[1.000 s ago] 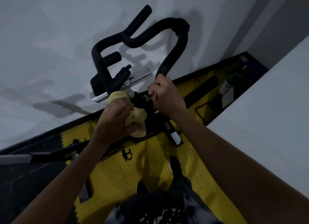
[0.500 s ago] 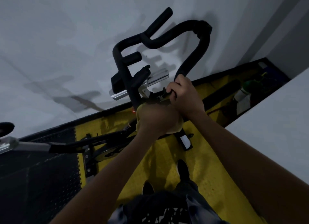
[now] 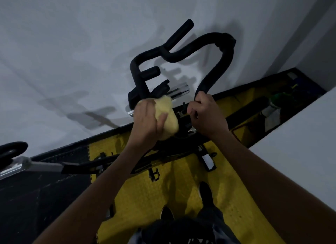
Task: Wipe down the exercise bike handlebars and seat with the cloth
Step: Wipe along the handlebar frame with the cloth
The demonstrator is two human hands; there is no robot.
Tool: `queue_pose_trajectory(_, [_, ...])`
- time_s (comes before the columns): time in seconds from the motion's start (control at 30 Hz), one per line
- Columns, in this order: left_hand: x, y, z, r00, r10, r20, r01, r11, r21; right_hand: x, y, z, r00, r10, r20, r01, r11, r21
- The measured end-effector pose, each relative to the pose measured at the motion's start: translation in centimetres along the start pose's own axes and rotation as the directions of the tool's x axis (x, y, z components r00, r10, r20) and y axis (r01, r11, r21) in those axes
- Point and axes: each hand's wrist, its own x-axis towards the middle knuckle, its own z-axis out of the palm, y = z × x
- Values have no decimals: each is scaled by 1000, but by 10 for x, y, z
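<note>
The black foam handlebars (image 3: 183, 54) of the exercise bike loop up against the white wall. My left hand (image 3: 146, 120) is closed around a bunched yellow cloth (image 3: 168, 116) and presses it against the lower end of the left bar, beside the chrome slider (image 3: 179, 90). My right hand (image 3: 207, 114) grips the lower end of the right bar. The bike's black seat (image 3: 12, 149) shows only as a rim at the far left edge, on a silver post.
The bike frame and a pedal (image 3: 209, 161) stand over a yellow floor mat (image 3: 181, 198) with black tiles to the left. My shoes (image 3: 205, 191) are on the mat. A white surface (image 3: 300, 152) fills the right; a green-capped bottle (image 3: 276, 98) sits in the far corner.
My left hand with the cloth has slid up and left along the lower left bar, and the cloth shows again. My right hand keeps its grip. The view shifted slightly.
</note>
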Motion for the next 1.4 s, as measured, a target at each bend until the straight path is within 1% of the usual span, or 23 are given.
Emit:
queue_pose_trajectory(0.07, [21,3,-7,977,-122,-173,116,992,-45,1,0,-1,1000,5,15,-5,1000,-2])
queue_pose_trajectory(0.1, [33,1,-9,961,-132,-245,130,991,-25,1,-1,-2,1000,10,26,-10,1000,-5])
queue_pose_trajectory(0.13, [47,-4,-8,953,-132,-273,134,991,-11,1,-1,-2,999,17,37,-16,1000,-9])
queue_pose_trajectory(0.23, [77,-16,7,985,-102,-141,112,992,59,2,-1,-4,997,36,62,-35,999,-21])
queue_pose_trajectory(0.3, [87,-23,17,992,-28,-120,45,990,135,2,-2,-4,996,45,75,-42,998,-36])
queue_pose_trajectory(0.37, [99,-25,16,997,16,-81,-3,988,155,3,-3,-4,995,54,84,-50,997,-53])
queue_pose_trajectory(0.4, [107,-24,14,999,4,-39,3,984,177,3,-3,-4,994,58,92,-52,997,-60])
queue_pose_trajectory(0.47, [129,-16,10,988,-110,106,83,970,230,3,-4,-3,992,62,106,-54,996,-75])
queue_pose_trajectory(0.53, [148,-4,12,943,-227,242,149,942,301,3,-3,-3,992,62,107,-53,995,-80])
queue_pose_trajectory(0.57, [152,2,14,928,-265,261,172,928,330,2,-2,-2,993,58,106,-50,996,-78])
queue_pose_trajectory(0.63, [149,7,18,932,-296,210,216,918,333,2,-2,-1,992,61,112,-53,996,-75])
queue_pose_trajectory(0.73, [125,1,23,980,-193,50,174,951,255,2,0,-2,990,74,119,-66,995,-68])
queue_pose_trajectory(0.8, [115,-7,24,996,-92,-6,91,974,205,1,0,-2,989,79,122,-72,996,-59])
queue_pose_trajectory(0.9, [101,-14,23,996,42,-75,-24,974,226,1,0,-2,992,77,104,-74,997,-36])
queue_pose_trajectory(0.97, [88,-12,22,995,40,-95,-21,981,195,0,1,0,992,77,97,-73,997,-40])
queue_pose_trajectory(1.03, [72,-10,19,998,-14,-67,20,995,97,0,1,0,993,75,93,-71,996,-48])
queue_pose_trajectory(1.1, [58,-15,17,998,-22,-60,23,999,22,0,1,-1,993,76,92,-71,996,-57])
queue_pose_trajectory(1.17, [49,-18,16,998,40,-46,-36,996,80,0,1,-1,992,79,96,-72,995,-69])
queue_pose_trajectory(1.2, [48,-21,18,998,40,-41,-36,995,93,0,1,-1,992,79,99,-73,995,-64])
queue_pose_trajectory(1.23, [50,-20,19,998,-55,-36,56,998,19,0,2,0,992,78,102,-73,996,-52])
queue_pose_trajectory(1.3, [60,-16,19,953,-297,-56,285,945,-159,1,2,0,992,73,105,-71,997,-22])
queue_pose_trajectory(1.33, [66,-16,20,932,-357,-62,341,922,-184,1,2,1,992,71,106,-69,997,-15])
queue_pose_trajectory(1.4, [81,-20,24,915,-398,-72,385,911,-144,1,1,1,992,67,106,-66,998,-19])
